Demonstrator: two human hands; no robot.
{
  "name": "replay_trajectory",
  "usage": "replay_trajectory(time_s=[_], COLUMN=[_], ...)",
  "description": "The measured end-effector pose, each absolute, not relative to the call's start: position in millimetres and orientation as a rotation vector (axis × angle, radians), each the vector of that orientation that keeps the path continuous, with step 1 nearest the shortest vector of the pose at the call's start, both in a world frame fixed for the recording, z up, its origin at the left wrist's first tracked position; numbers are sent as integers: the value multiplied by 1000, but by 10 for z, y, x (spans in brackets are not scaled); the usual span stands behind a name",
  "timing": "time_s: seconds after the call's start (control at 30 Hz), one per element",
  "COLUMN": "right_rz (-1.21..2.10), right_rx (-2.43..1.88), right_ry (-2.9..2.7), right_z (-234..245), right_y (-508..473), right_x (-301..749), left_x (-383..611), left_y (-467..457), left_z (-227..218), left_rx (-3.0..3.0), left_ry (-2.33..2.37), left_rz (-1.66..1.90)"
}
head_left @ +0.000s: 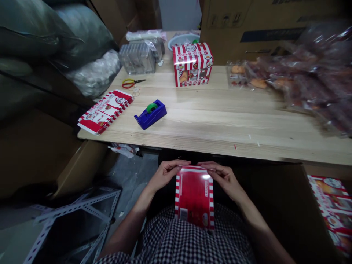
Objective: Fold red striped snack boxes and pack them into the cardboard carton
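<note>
A red carton (194,194) with red-and-white striped sides rests in my lap, below the table's front edge. My left hand (167,172) pinches its top left edge between thumb and fingers. At the top right edge my right hand (221,174) grips the same carton in a like way. Its lower end lies against the checked cloth (178,245) over my lap. What lies beneath the carton is hidden.
On the table (209,121) are a blue tape dispenser (151,114), scissors (132,83), flat cartons (106,112), an assembled striped box (192,65), clear plastic cases (137,58) and bagged parts (305,73). More printed cartons (334,209) stand at lower right. A metal frame (79,216) is at lower left.
</note>
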State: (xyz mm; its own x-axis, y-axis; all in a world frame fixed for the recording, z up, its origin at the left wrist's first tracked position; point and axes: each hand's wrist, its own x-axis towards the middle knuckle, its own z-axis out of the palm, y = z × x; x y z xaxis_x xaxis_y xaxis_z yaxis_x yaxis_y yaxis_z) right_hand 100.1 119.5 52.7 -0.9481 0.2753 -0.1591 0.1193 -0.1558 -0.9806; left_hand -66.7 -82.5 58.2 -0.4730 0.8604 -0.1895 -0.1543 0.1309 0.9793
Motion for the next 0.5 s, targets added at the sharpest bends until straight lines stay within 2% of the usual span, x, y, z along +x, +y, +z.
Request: replay_trajectory(time_s=[0.13,0.3,0.5], right_rz=[2265,2450,2462], right_rx=[-374,-445,-592], right_ry=[-2069,-2004,-2095], right_z=[735,966,964], right_y=[1309,1357,1377], right_x=[926,802,756], left_x=[-689,-813,-877], left_y=[-774,-695,-630], left_z=[754,1031,1031], left_rx=[741,759,778], left_ry=[1550,1413,1518], left_rz=[1464,1331,1216])
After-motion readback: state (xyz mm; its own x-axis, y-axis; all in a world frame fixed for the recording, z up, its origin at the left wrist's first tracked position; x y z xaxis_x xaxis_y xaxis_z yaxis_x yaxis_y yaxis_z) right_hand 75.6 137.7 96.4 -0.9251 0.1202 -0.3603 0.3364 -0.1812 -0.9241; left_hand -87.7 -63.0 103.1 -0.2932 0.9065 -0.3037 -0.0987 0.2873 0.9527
